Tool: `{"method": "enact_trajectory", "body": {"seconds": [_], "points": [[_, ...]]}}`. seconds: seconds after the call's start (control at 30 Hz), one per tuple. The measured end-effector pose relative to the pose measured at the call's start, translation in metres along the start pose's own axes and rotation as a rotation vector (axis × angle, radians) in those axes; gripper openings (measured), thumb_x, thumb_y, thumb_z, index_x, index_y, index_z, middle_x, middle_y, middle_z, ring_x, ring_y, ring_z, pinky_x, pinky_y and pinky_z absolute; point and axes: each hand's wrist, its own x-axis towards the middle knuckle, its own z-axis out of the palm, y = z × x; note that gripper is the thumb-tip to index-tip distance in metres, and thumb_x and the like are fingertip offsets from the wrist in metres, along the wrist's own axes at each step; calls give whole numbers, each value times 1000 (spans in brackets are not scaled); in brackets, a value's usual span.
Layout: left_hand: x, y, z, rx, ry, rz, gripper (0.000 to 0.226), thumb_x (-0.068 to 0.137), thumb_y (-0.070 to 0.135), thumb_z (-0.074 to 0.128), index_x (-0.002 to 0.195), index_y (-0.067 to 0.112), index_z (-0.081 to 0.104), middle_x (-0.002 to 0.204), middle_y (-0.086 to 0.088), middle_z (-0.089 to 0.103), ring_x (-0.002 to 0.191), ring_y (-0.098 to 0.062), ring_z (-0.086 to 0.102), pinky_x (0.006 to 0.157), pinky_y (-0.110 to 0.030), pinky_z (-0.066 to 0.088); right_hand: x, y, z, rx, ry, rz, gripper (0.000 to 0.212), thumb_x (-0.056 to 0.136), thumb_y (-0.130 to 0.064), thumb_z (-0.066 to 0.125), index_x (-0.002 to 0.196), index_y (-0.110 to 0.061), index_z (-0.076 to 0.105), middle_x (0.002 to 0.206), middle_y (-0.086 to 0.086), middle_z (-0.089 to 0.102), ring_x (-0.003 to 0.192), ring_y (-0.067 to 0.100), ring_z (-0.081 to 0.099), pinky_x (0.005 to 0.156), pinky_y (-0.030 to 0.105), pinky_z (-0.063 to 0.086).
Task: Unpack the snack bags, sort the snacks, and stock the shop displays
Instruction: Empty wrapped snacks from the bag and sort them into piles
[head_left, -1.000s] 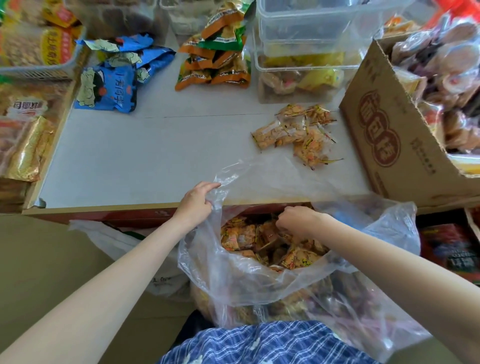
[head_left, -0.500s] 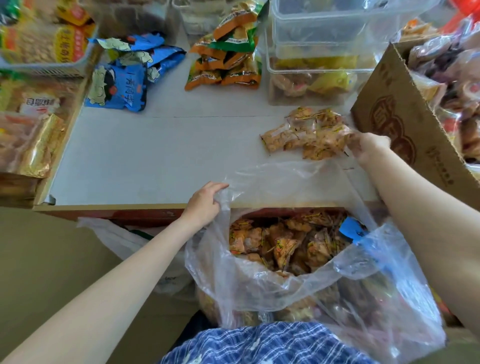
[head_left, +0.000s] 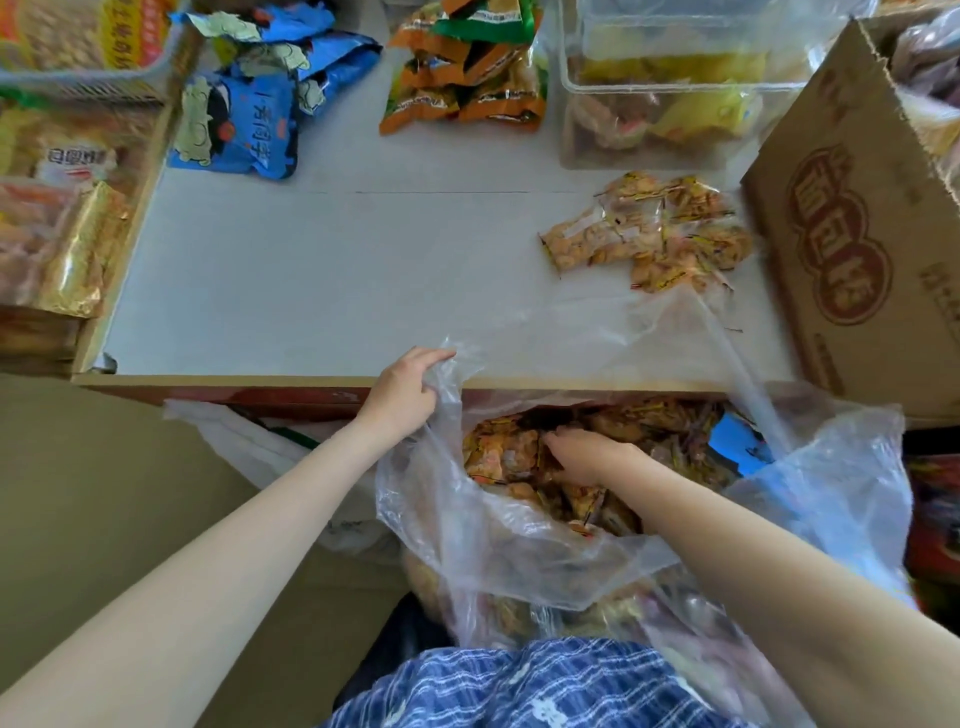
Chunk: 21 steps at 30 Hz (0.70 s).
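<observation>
Clear plastic bag (head_left: 519, 545) full of small snack packets (head_left: 524, 457).
Left hand (head_left: 405, 389) pinches its rim; right hand (head_left: 576, 457) curls fingers around packets inside.

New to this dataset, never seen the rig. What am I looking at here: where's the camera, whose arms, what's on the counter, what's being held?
No robot: a person wears one wide-angle camera on the head, looking down at their own bare arms. The left hand grips the rim of a clear plastic bag, holding it open below the counter edge. The right hand is inside the bag among small orange snack packets; whether it has grasped any is hidden. On the grey counter lie a pile of the same packets, blue bags, orange and green bags, a clear tub and a cardboard box.
</observation>
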Motion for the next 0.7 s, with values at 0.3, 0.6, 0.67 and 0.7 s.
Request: {"method": "enact_trajectory", "body": {"seconds": [0.3, 0.6, 0.67, 0.7], "points": [[0, -3, -5, 15, 7, 10, 58, 87, -12, 37, 136, 18, 47, 141, 2, 43, 128, -17, 42, 90, -16, 33, -9, -9, 8, -207, 173, 167, 72, 87, -33, 62, 144, -9, 24, 148, 12, 31, 140, 31, 17, 110, 44, 22], [16, -7, -8, -1, 30, -6, 56, 88, -11, 37, 136, 16, 47, 143, -1, 40, 131, -20, 39, 93, -17, 30, -75, 14, -37, 92, 615, -159, 64, 77, -36, 68, 130, -12, 41, 124, 7, 40, 110, 27, 43, 80, 36, 47], [19, -6, -8, -11, 27, -12, 56, 89, -10, 38, 136, 17, 46, 143, -2, 41, 129, -20, 40, 91, -17, 31, -83, 11, -63, 260, 810, -196, 59, 74, -31, 73, 123, -7, 49, 113, 9, 46, 100, 26, 50, 78, 31, 44], [20, -7, -9, -16, 23, -12, 55, 89, -10, 38, 136, 17, 47, 142, -2, 41, 128, -20, 41, 90, -16, 31, -83, 9, -78, 377, 910, -178, 57, 74, -28, 76, 120, -5, 52, 109, 8, 49, 94, 22, 51, 77, 25, 41]]}}
